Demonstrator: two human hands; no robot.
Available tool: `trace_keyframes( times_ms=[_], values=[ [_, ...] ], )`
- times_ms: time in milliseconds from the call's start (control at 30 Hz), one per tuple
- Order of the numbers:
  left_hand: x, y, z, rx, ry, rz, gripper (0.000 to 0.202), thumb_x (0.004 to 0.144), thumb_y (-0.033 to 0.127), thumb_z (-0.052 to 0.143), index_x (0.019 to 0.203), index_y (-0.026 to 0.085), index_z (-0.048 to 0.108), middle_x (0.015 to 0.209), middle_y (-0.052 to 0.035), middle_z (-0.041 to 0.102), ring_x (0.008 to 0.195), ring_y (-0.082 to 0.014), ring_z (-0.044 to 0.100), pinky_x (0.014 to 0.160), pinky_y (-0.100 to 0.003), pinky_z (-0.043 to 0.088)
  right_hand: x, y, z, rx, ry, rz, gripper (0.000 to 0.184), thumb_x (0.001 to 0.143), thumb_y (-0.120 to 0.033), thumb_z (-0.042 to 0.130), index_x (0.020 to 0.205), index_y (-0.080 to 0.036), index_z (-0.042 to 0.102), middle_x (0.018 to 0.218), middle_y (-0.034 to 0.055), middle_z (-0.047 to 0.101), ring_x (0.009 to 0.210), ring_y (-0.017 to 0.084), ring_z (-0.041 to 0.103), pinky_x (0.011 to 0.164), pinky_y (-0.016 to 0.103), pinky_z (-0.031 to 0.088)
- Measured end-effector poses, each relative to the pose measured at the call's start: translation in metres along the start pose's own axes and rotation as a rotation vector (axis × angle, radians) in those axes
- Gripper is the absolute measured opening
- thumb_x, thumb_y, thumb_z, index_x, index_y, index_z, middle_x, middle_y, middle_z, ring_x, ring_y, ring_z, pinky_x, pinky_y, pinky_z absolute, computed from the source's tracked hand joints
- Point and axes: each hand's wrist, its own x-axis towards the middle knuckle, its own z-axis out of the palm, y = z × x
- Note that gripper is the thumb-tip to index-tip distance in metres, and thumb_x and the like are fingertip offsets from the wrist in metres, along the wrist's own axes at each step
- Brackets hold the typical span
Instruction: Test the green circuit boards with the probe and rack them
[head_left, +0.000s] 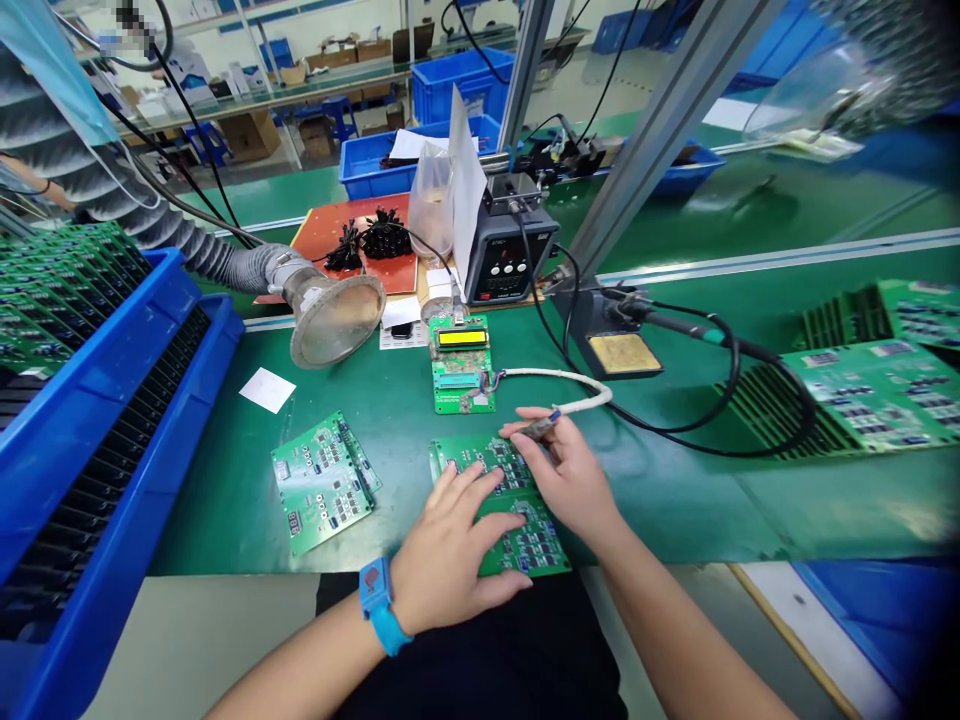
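A green circuit board panel (pixel 525 540) lies at the near edge of the green bench. My left hand (pixel 450 545) rests flat on it with the fingers spread, a blue wrist strap (pixel 379 603) on the wrist. My right hand (pixel 566 470) sits over the panel's far right corner and pinches a small connector (pixel 541 425) at the end of a white cable (pixel 570 385). That cable runs to a small green test board with a yellow display (pixel 463 362). A second green panel (pixel 324 480) lies to the left, untouched.
Blue racks of green boards (pixel 97 380) fill the left side. A fume extraction hose with a funnel (pixel 330 315) hangs over the bench. A soldering station (pixel 510 250), an iron holder with sponge (pixel 622 350) and stacked green boards (pixel 870 390) stand behind and to the right.
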Motion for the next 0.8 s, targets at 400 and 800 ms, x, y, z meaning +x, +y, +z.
trace_keyframes(
  times_ms=[400, 800],
  values=[
    [-0.001, -0.001, 0.001, 0.004, 0.008, 0.004, 0.048, 0.084, 0.046, 0.067, 0.124, 0.023, 0.055, 0.148, -0.0103, 0.037, 0.141, -0.0299, 0.025, 0.116, -0.055, 0.017, 0.002, -0.006, -0.004, -0.09, -0.04, -0.039, 0.026, 0.091, -0.037, 0.05, 0.112, -0.023, 0.051, 0.095, 0.0068, 0.071, 0.091, 0.021, 0.067, 0.085, 0.038, 0.052],
    [-0.001, -0.001, 0.004, -0.012, 0.029, 0.006, 0.048, 0.084, 0.046, 0.066, 0.124, 0.023, 0.055, 0.148, -0.0101, 0.037, 0.141, -0.0277, 0.025, 0.116, -0.053, 0.016, 0.002, 0.0, 0.008, -0.065, 0.072, -0.074, 0.016, 0.087, -0.034, 0.055, 0.098, -0.022, 0.053, 0.084, 0.005, 0.07, 0.08, 0.02, 0.068, 0.077, 0.034, 0.053]
  ],
)
